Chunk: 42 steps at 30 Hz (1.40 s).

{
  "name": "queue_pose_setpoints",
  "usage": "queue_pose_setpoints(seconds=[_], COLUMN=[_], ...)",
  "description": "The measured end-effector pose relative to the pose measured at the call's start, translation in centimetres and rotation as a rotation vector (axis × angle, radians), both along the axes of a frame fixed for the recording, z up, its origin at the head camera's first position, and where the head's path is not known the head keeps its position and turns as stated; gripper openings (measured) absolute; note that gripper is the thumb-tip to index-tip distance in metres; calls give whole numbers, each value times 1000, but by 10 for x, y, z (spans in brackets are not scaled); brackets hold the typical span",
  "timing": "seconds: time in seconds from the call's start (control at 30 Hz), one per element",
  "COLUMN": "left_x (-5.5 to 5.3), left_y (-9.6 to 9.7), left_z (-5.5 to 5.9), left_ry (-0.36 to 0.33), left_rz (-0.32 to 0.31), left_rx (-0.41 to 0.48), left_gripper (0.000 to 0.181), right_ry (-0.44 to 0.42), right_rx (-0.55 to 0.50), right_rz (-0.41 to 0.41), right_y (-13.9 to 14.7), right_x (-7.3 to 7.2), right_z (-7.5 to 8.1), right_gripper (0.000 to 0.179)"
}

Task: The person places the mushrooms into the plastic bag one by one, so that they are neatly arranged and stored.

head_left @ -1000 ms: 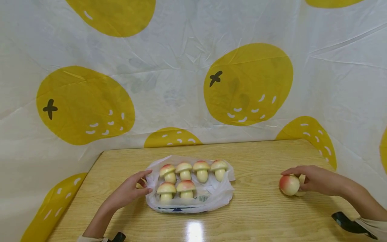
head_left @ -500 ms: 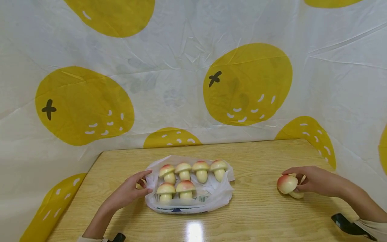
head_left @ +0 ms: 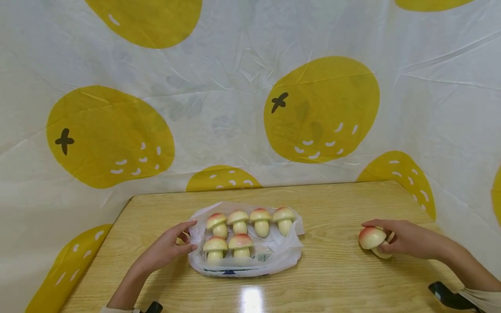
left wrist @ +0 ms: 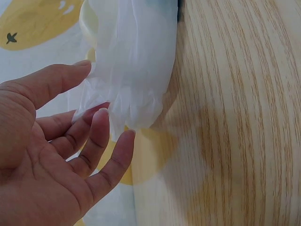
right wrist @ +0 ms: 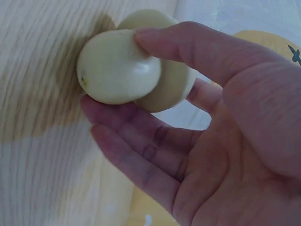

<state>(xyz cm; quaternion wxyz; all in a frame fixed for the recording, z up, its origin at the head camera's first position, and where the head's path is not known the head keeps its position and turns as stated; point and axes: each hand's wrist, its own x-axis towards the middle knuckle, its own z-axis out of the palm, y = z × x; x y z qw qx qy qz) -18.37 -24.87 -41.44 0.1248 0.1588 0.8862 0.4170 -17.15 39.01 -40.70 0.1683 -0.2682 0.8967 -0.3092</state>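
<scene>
In the head view my right hand grips a cream toy mushroom with a red-tinged cap, close over the right part of the table. The thumb lies on its stem in the right wrist view, with other fingers under it. My left hand is at the left end of a white plastic bag, fingers loosely bent and thumb apart. In the left wrist view some fingertips touch the bag's thin film. Several similar mushrooms lie in two rows on the bag.
The wooden table runs back to a white curtain printed with big yellow fruit. Bare wood lies between the bag and the right hand. A dark wrist strap shows by the right sleeve.
The mushroom in my right hand has turned: its cap faced the camera and now tilts up and left, with the stem showing below. The left hand and bag look unchanged.
</scene>
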Motion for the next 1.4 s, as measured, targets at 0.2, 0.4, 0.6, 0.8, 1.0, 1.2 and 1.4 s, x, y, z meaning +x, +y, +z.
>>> queue_pose_setpoints(seconds=[0.2, 0.4, 0.6, 0.8, 1.0, 1.2, 1.4], left_x=[1, 1, 1, 0, 0, 1, 0], left_y=[1, 1, 2, 2, 3, 3, 3], left_z=[0, 1, 2, 2, 1, 1, 1], left_ry=[-7, -9, -5, 0, 15, 22, 26], left_rz=[2, 9, 5, 6, 14, 9, 4], left_rx=[5, -6, -14, -13, -33, -37, -31], left_gripper=[73, 73, 73, 72, 72, 72, 73], right_ry=[-3, -46, -54, -19, 13, -31, -74], right_rx=[-99, -218, -228, -267, -249, -281, -331], right_rz=[-8, -10, -62, -70, -110, -140, -170], right_y=[-2, -6, -15, -24, -39, -55, -73], right_x=[-1, -4, -2, -3, -2, 0, 1], right_z=[-5, -7, 0, 3, 13, 23, 30], right_gripper=[55, 55, 56, 55, 58, 61, 63])
